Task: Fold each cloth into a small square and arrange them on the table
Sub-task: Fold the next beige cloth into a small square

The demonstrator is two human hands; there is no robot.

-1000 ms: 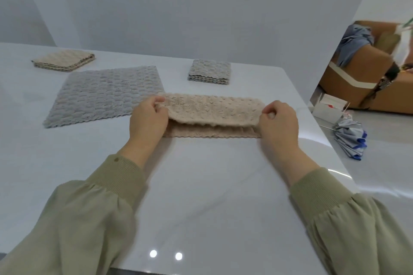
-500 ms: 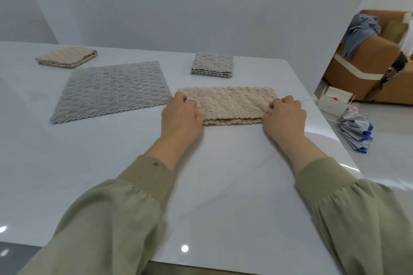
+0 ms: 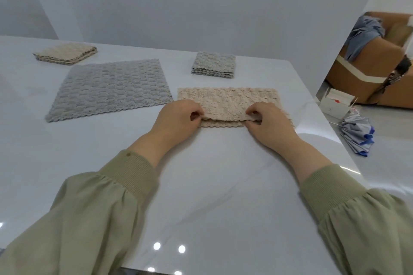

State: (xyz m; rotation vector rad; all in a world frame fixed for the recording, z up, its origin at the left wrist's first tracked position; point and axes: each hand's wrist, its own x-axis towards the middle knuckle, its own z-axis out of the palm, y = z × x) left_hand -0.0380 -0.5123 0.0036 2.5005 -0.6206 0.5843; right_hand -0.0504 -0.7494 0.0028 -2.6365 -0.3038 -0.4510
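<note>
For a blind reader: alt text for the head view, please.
Left hand and right hand pinch a half-folded beige cloth on a table. Behind lie a flat grey cloth, a folded beige square and a folded grey square.

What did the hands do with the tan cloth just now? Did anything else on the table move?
Both hands slid inward along the tan cloth's near edge: the left hand and right hand held its ends a moment ago and now pinch the top layer nearer the middle. The flat grey cloth, folded grey square and folded tan square stayed put.
</note>
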